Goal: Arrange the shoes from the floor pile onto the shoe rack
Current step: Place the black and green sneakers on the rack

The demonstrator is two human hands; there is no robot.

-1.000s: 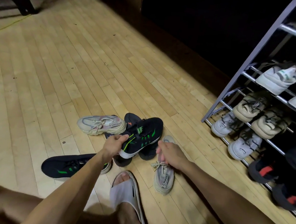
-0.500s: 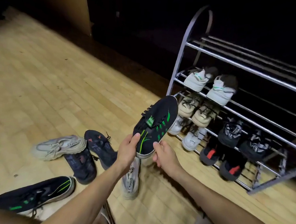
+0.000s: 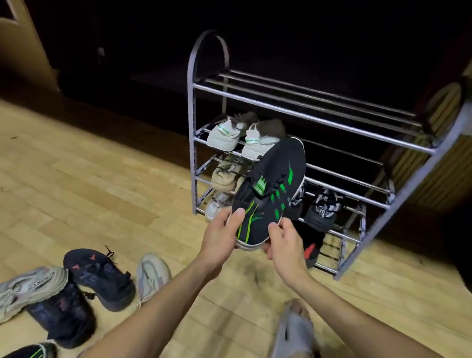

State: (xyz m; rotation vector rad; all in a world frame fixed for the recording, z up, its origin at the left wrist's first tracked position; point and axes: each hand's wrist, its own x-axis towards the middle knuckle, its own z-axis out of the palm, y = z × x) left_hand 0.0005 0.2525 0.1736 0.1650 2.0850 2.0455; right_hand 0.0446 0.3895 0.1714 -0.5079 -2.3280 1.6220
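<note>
A black sneaker with green stripes (image 3: 271, 188) is held up in front of the metal shoe rack (image 3: 314, 118), toe pointing up toward the second shelf. My left hand (image 3: 221, 235) grips its heel from the left and my right hand (image 3: 286, 246) grips it from the right. On the floor at lower left lie a grey sneaker (image 3: 13, 295), two dark sneakers with red marks (image 3: 99, 278), another grey sneaker (image 3: 152, 275) and, at the bottom edge, the matching black-green sneaker (image 3: 31, 354).
The rack holds a white pair (image 3: 242, 137) on its second shelf, a beige pair (image 3: 225, 174) and black-and-white shoes (image 3: 323, 208) lower down, with black-red shoes at the bottom. Its top shelf is bare. My foot in a grey slide (image 3: 293, 333) rests on the wooden floor.
Both hands lifted the black-green sneaker off the floor pile and carried it up and toward the rack. My view turned to face the rack.
</note>
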